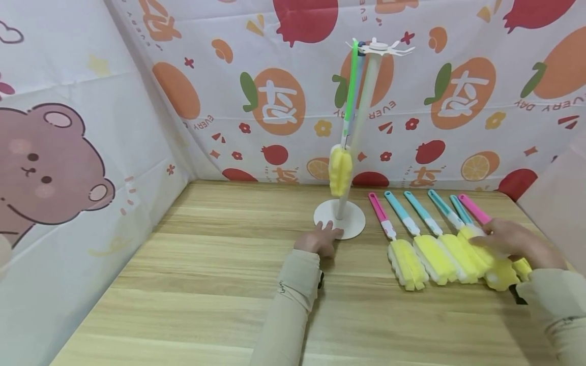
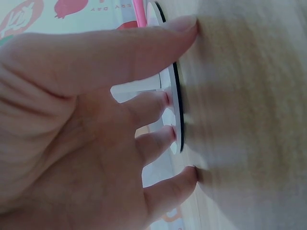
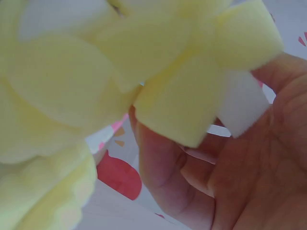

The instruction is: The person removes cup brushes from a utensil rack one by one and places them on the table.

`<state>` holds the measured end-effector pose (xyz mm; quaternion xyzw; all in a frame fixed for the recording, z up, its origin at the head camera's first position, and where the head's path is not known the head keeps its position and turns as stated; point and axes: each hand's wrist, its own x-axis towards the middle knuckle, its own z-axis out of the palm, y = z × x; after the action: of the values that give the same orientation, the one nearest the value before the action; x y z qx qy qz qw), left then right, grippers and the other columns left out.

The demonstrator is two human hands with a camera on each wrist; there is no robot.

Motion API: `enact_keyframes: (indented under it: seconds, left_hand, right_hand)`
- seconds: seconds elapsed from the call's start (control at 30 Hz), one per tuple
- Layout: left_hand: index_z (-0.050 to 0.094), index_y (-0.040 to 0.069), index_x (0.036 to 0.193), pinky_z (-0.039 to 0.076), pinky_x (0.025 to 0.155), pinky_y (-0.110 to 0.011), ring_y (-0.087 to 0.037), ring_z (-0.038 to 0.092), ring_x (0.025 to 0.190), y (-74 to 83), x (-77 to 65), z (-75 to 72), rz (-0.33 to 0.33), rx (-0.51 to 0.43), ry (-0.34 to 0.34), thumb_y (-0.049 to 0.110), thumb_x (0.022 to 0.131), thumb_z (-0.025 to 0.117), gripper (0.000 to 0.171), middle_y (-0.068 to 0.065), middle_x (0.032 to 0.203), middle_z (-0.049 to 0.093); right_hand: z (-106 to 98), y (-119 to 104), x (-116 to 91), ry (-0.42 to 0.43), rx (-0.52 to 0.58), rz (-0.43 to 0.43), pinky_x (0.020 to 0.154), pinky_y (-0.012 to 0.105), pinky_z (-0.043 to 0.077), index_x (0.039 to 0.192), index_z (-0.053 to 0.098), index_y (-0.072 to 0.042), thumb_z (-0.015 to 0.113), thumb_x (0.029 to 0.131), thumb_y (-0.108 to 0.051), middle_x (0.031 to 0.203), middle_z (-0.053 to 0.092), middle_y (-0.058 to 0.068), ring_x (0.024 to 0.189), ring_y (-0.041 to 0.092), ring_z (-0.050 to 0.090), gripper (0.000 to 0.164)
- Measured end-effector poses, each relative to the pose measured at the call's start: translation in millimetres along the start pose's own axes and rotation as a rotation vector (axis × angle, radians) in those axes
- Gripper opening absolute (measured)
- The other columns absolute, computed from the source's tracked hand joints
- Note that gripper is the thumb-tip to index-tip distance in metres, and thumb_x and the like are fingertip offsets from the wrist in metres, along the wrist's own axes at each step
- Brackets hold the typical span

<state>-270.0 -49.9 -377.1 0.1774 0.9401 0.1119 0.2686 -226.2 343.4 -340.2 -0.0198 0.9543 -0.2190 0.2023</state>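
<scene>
My left hand (image 1: 319, 239) rests its fingertips on the round white base (image 1: 354, 223) of an upright stand. In the left wrist view, the thumb and little finger (image 2: 172, 189) reach the tabletop beside the base's edge. A green-handled sponge brush (image 1: 341, 170) hangs from the stand's white hooked top (image 1: 382, 48), with a blue handle behind it. On the right, my right hand (image 1: 515, 241) grips a sponge brush (image 1: 501, 274) in the row on the table. Its yellow-and-white sponge (image 3: 180, 100) sits between thumb and curled fingers in the right wrist view; its neck is hidden.
Several sponge brushes lie side by side right of the stand, among them a pink-handled brush (image 1: 407, 264) and a blue-handled brush (image 1: 435, 259). A fruit-print cloth (image 1: 284, 147) stands behind the wooden table (image 1: 206, 284); a bear-print cloth (image 1: 50, 157) borders its left.
</scene>
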Motion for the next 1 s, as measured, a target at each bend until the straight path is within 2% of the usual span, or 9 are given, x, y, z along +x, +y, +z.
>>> enact_keyframes:
  seconds: [0.07, 0.13, 0.23, 0.33, 0.4, 0.5, 0.67, 0.83, 1.0]
  left_hand:
    - [0.032, 0.032, 0.139, 0.033, 0.096, -0.05, -0.02, 0.0, 0.133, -0.6, 0.3, 0.0, -0.001, -0.002, 0.0, 0.009, 0.076, 0.059, 0.072, 0.001, 0.151, 0.009]
    - [0.031, 0.032, 0.139, 0.033, 0.095, -0.05, -0.019, 0.0, 0.133, -0.9, 0.8, -0.1, -0.003, -0.005, -0.003, 0.009, 0.076, 0.059, 0.072, 0.002, 0.151, 0.009]
    - [0.031, 0.031, 0.139, 0.033, 0.096, -0.051, -0.02, 0.0, 0.133, -0.7, 1.2, -0.4, 0.0, -0.003, -0.005, 0.009, 0.076, 0.059, 0.073, 0.002, 0.151, 0.009]
    - [0.032, 0.032, 0.139, 0.034, 0.094, -0.051, -0.019, 0.001, 0.133, 0.0, 1.1, -0.3, -0.005, -0.003, -0.006, 0.009, 0.076, 0.059, 0.072, 0.002, 0.151, 0.009]
    - [0.032, 0.032, 0.139, 0.035, 0.093, -0.051, -0.02, 0.001, 0.133, 0.1, 1.1, -0.5, -0.007, -0.003, -0.003, 0.01, 0.076, 0.059, 0.072, 0.002, 0.151, 0.009]
    - [0.031, 0.033, 0.139, 0.034, 0.094, -0.051, -0.019, 0.001, 0.133, 0.2, 1.1, -0.3, -0.01, -0.009, -0.007, 0.01, 0.077, 0.059, 0.072, 0.002, 0.151, 0.008]
    - [0.031, 0.033, 0.14, 0.03, 0.098, -0.051, -0.019, -0.001, 0.133, -0.3, -0.3, -0.3, -0.006, -0.021, -0.011, 0.009, 0.076, 0.058, 0.073, 0.002, 0.151, 0.008]
    - [0.031, 0.031, 0.139, 0.029, 0.099, -0.051, -0.019, -0.001, 0.133, 0.4, 0.1, 0.6, 0.005, -0.012, -0.004, 0.01, 0.078, 0.059, 0.071, 0.001, 0.151, 0.008]
    - [0.032, 0.03, 0.139, 0.029, 0.099, -0.051, -0.02, 0.0, 0.133, -0.8, 1.2, 1.0, 0.007, -0.004, 0.001, 0.01, 0.078, 0.059, 0.069, 0.0, 0.151, 0.008]
  right_hand:
    - [-2.3, -0.7, -0.1, -0.006, -0.01, 0.017, 0.045, 0.029, 0.04, 0.081, 0.052, -0.003, 0.056, 0.085, -0.047, 0.061, 0.031, -0.001, 0.051, 0.012, 0.033, 0.044]
    - [-5.8, -1.8, -1.4, -0.006, -0.035, 0.038, 0.049, 0.033, 0.045, 0.089, 0.052, 0.004, 0.053, 0.084, -0.053, 0.066, 0.041, 0.009, 0.057, 0.018, 0.042, 0.057]
    - [-11.3, -1.1, -3.4, 0.041, -0.106, 0.03, 0.058, 0.042, 0.05, 0.105, 0.045, 0.017, 0.047, 0.085, -0.058, 0.092, 0.049, 0.033, 0.075, 0.032, 0.051, 0.077]
    - [-15.8, -1.1, -3.9, 0.127, -0.176, -0.01, 0.065, 0.051, 0.048, 0.113, 0.039, 0.023, 0.044, 0.087, -0.056, 0.111, 0.042, 0.042, 0.088, 0.043, 0.05, 0.083]
    - [-18.3, -2.9, -3.4, 0.194, -0.198, -0.033, 0.066, 0.055, 0.046, 0.112, 0.04, 0.023, 0.045, 0.088, -0.053, 0.109, 0.045, 0.041, 0.088, 0.044, 0.049, 0.079]
    - [-20.3, -7.3, -3.9, 0.256, -0.157, -0.034, 0.068, 0.057, 0.044, 0.117, 0.034, 0.021, 0.045, 0.088, -0.052, 0.109, 0.044, 0.04, 0.09, 0.046, 0.047, 0.079]
    - [-18.9, -18.0, -2.6, 0.394, -0.12, -0.068, 0.061, 0.052, 0.048, 0.125, 0.029, 0.015, 0.045, 0.087, -0.054, 0.1, 0.05, 0.035, 0.081, 0.04, 0.053, 0.08]
    - [-14.1, -27.1, -2.4, 0.558, -0.07, -0.074, 0.056, 0.05, 0.048, 0.126, 0.033, 0.01, 0.045, 0.088, -0.052, 0.099, 0.052, 0.033, 0.076, 0.038, 0.053, 0.073]
    - [-13.3, -35.2, -4.2, 0.637, 0.046, -0.113, 0.056, 0.044, 0.049, 0.122, 0.042, 0.004, 0.049, 0.089, -0.045, 0.1, 0.052, 0.028, 0.078, 0.035, 0.054, 0.06]
